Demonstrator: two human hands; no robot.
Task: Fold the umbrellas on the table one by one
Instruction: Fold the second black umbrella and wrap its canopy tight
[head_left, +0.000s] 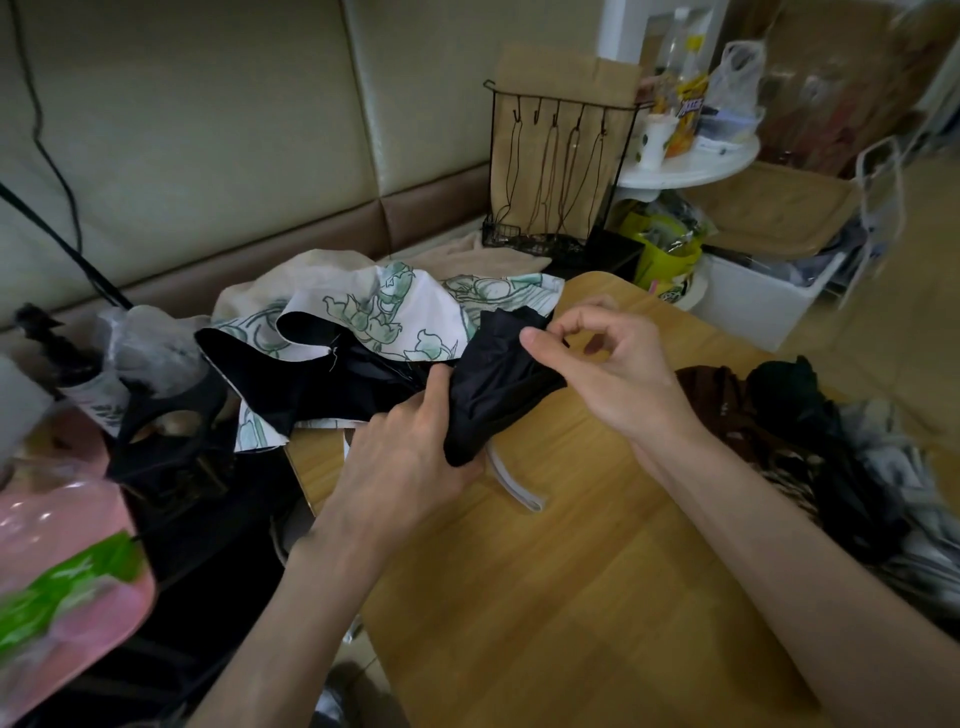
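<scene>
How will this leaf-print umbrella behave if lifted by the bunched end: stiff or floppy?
Probably floppy: the umbrella canopy lies in loose folds and drapes off the table edge. Likely light for its size: mostly thin fabric, bunched small in the left hand. It looks slick, so the pinch of the right hand may slip.

Noted left forearm (291, 597) and right forearm (779, 519) bare, reaching in from below and converging. Found left hand (410, 447) palm-down, gripping black umbrella canopy (498, 395), thumb up. Found right hand (602, 374) just beside, thumb and curled forefinger pinching same canopy, other fingers loosely bent.
</scene>
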